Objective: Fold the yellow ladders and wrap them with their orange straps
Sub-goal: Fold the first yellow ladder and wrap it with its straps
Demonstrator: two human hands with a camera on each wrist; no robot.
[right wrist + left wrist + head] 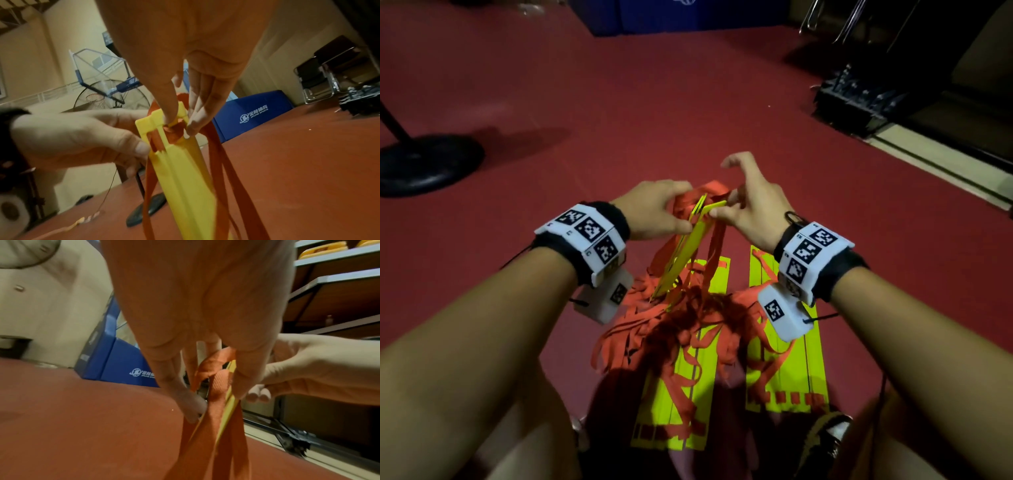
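Observation:
I hold a folded bundle of yellow ladder rungs (690, 245) slanted above the red floor, with orange straps (714, 246) hanging from it. My left hand (683, 207) grips the bundle's upper end from the left, thumb pressed on its edge. My right hand (180, 125) pinches the slotted top of a rung (158, 123) where an orange strap (176, 131) passes through; its forefinger is lifted free. Below lie two flat yellow ladders (681, 394) (784, 346) under a tangled heap of orange straps (654, 329).
A black round stand base (424, 164) sits at the far left. At the back there is a blue padded mat (671, 13). To the right are a black crate (852, 99) and chair legs. My shoe (825, 435) is beside the right ladder's near end.

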